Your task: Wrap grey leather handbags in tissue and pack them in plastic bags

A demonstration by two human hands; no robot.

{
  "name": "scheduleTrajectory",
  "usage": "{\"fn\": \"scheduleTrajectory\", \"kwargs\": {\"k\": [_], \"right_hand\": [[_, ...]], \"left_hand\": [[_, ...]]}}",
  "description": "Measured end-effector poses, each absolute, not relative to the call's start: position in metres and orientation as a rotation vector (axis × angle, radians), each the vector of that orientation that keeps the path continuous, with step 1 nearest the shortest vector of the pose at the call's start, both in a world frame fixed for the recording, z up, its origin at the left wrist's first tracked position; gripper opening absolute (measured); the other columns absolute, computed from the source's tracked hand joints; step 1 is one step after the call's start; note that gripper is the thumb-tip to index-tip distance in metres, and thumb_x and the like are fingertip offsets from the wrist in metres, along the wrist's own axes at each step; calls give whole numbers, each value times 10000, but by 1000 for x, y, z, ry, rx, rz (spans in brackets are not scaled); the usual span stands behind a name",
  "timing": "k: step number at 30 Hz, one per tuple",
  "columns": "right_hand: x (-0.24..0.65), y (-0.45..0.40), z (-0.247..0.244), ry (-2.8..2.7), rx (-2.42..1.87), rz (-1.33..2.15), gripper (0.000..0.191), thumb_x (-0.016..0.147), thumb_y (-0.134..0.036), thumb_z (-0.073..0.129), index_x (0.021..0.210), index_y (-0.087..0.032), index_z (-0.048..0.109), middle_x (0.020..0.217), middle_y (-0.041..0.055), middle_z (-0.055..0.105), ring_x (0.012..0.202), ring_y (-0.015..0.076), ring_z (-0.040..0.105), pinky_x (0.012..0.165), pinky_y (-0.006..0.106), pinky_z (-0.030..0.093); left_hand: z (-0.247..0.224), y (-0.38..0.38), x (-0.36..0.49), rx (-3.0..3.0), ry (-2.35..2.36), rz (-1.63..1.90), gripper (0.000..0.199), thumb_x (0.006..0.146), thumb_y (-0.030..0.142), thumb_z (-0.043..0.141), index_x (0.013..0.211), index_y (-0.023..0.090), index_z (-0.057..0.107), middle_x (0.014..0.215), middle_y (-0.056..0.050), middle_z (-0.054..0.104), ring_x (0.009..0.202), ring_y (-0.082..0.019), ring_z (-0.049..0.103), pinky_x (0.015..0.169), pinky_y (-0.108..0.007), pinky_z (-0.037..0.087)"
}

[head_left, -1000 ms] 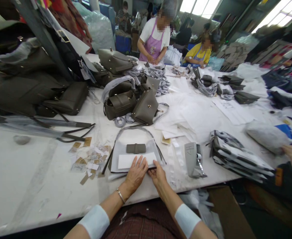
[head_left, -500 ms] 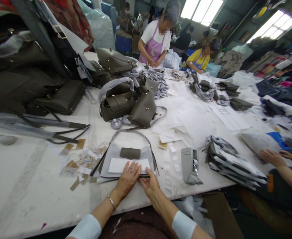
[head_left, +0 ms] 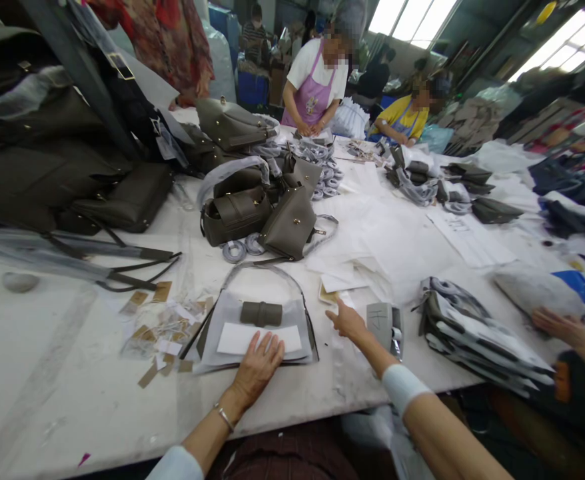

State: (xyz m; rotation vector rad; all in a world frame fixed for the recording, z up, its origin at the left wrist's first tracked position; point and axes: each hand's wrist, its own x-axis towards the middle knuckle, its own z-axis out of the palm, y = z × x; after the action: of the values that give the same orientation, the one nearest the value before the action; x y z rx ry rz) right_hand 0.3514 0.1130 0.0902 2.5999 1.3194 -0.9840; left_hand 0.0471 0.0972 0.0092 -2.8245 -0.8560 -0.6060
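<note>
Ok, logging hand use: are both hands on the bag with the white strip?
No, only the left hand is on that bag; the right hand is by a yellowish packet.

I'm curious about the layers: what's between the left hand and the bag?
In the head view, a white strip lies partly under the left hand, and a pale sheet lies between the strip and the bag.

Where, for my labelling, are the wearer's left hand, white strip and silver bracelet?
Left hand (head_left: pixel 255 367): head view, its back.
White strip (head_left: pixel 234 339): head view, bare left part.
Silver bracelet (head_left: pixel 224 417): head view, its band.
</note>
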Motion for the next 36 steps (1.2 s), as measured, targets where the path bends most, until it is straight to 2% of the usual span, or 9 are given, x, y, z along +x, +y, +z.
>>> {"fn": "scheduleTrajectory", "kwargs": {"k": [4,7,10,13,15,19,22,30,36], "right_hand": [[357,129,81,1352,2512,-1013,623,845,-318,598,1416,-161,406,714,29,700,466,148,605,627,289,477],[369,109,83,1489,2562,-941,500,882,-325,542,1368,-222,481,814,28,718,612,158,657,715,283,473],[376,67,84,1694,2686,-750,246,893,-314,494,1039,-211,664,958,60,701,811,190,662,804,294,457],[367,19,73,1770,2664,-772,149,852,-312,550,776,-206,622,880,54,657,779,202,628,770,307,454],[356,-6,62,1758,2623,-870,62,782,-266,630,792,-214,599,878,35,633,779,200,614,750,302,451],[341,-20,48,1735,2621,-974,256,651,-145,715,871,-219,606,983,44,611,953,229,589,843,303,436],[342,-11,48,1705,2606,-1073,94,742,-153,645,709,-216,584,849,33,596,874,212,584,834,302,432],[334,-14,77,1840,2564,-1096,224,886,-269,497,708,-212,620,802,54,637,814,209,592,810,306,427],[260,-13,149,1753,1762,-1736,183,794,-242,576,645,-187,668,633,-9,634,622,131,539,614,222,392]], "left_hand": [[11,98,48,-2835,-854,-605,327,999,187,339,1211,193,587,1203,-68,640,1190,-242,555,1118,-502,316],[12,98,48,-2834,-859,-600,319,992,178,359,1214,197,587,1203,-71,642,1193,-239,555,1122,-504,309],[11,98,48,-2831,-855,-608,310,987,180,381,1223,201,581,1202,-78,643,1199,-236,553,1128,-508,299],[12,98,48,-2835,-859,-594,310,987,186,386,1237,202,569,1215,-79,638,1200,-232,552,1129,-507,299],[12,98,47,-2841,-863,-571,314,987,186,388,1249,203,559,1222,-84,635,1202,-228,551,1130,-506,298],[14,98,47,-2844,-851,-579,308,981,170,397,1235,200,567,1206,-84,642,1195,-234,557,1129,-510,301],[15,98,47,-2847,-843,-574,299,979,162,404,1222,191,576,1202,-83,644,1191,-242,559,1118,-509,317],[15,97,46,-2859,-844,-556,306,969,147,428,1245,182,554,1217,-88,632,1199,-249,553,1096,-509,348],[15,95,46,-2874,-854,-545,300,968,156,444,1251,181,542,1226,-96,622,1197,-242,553,1095,-516,346]]}}
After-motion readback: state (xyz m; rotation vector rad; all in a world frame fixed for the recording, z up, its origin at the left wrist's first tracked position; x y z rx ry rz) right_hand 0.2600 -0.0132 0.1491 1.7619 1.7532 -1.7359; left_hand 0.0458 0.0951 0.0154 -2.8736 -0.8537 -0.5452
